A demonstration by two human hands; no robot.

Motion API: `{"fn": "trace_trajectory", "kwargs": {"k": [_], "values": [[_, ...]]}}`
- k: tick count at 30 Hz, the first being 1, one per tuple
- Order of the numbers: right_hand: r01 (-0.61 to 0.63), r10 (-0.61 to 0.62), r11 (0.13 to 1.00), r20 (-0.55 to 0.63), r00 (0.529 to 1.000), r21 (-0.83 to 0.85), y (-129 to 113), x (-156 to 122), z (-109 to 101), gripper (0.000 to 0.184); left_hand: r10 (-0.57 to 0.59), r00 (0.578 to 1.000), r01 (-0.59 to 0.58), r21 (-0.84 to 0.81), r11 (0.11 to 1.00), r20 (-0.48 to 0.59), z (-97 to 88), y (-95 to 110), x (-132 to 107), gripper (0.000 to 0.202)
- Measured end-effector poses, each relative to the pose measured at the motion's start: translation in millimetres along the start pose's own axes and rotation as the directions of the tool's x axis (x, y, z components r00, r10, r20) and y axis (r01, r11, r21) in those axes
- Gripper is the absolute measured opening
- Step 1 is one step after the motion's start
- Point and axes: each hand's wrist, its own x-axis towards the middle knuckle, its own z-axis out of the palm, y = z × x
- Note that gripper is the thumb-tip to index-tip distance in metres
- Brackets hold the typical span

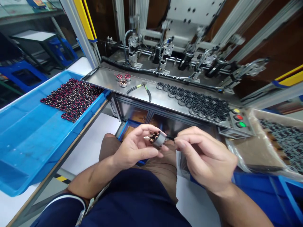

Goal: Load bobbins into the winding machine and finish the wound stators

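My left hand [134,146] is closed around a small round motor stator [157,138], grey on its outer ring with copper windings on the face turned toward me. My right hand [203,154] is pinched beside it on a thin dark tool or wire whose tip touches the stator's right edge; I cannot make out what it is. Both hands hover above my lap in front of the metal workbench [109,78].
A blue tray [28,138] at left holds several red-wound stators [73,97]. On the bench lie three stators [123,79], green-handled pliers [144,86] and a heap of black rings [201,104]. Yellow, red and green buttons [238,117] sit at right, next to a bag-lined box of black parts [284,138].
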Motion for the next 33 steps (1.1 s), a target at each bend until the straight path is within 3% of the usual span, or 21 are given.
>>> {"fn": "trace_trajectory", "kwargs": {"k": [2,4,9,11,13,15,18,20,22,25,30,33], "values": [[-0.018,0.018,1.000,0.000,1.000,0.023,-1,1,2,0.015,0.121,0.992,-0.119,0.053,0.992,-0.040,0.1,-2,0,0.050],[-0.013,0.013,0.998,0.014,1.000,0.057,0,2,5,0.015,0.169,0.985,-0.166,0.091,0.982,-0.034,-1.2,-3,0,0.056],[0.028,-0.028,0.996,0.006,1.000,0.087,2,2,6,0.015,0.054,0.998,-0.055,0.146,0.988,0.008,-3.5,-3,-3,0.037],[0.037,-0.035,0.996,-0.019,0.999,0.081,1,1,7,0.014,0.066,0.998,-0.064,0.156,0.986,-0.007,-4.0,-4,-3,0.033],[-0.018,0.022,0.997,-0.066,0.998,0.074,-3,-2,8,0.014,0.150,0.988,-0.141,0.206,0.968,-0.025,-5.5,-5,-2,0.034],[-0.173,0.182,0.978,-0.069,0.981,0.117,-8,-6,12,0.016,0.222,0.974,-0.208,0.235,0.950,-0.035,-8.3,-5,1,0.035],[-0.458,0.447,0.829,0.111,0.887,0.322,-9,-16,24,0.023,0.242,0.970,-0.232,0.200,0.952,-0.026,-13.8,-6,5,0.036],[-0.565,0.517,0.683,0.239,0.822,0.464,-4,-24,33,0.023,0.243,0.970,-0.237,0.189,0.953,-0.009,-17.1,-5,6,0.036],[-0.605,0.540,0.575,0.300,0.786,0.551,2,-30,42,0.023,0.232,0.973,-0.228,0.197,0.954,0.001,-19.5,-4,6,0.036],[-0.608,0.538,0.470,0.339,0.772,0.639,9,-35,49,0.025,0.206,0.978,-0.200,0.222,0.954,-0.004,-21.7,0,5,0.035],[-0.574,0.463,0.204,0.438,0.770,0.793,11,-33,51,0.042,0.259,0.964,-0.264,0.301,0.916,0.057,-22.8,5,5,0.034],[-0.598,0.381,0.156,0.510,0.771,0.786,13,-33,55,0.040,0.252,0.954,-0.296,0.369,0.881,0.163,-23.3,7,5,0.035]]}}
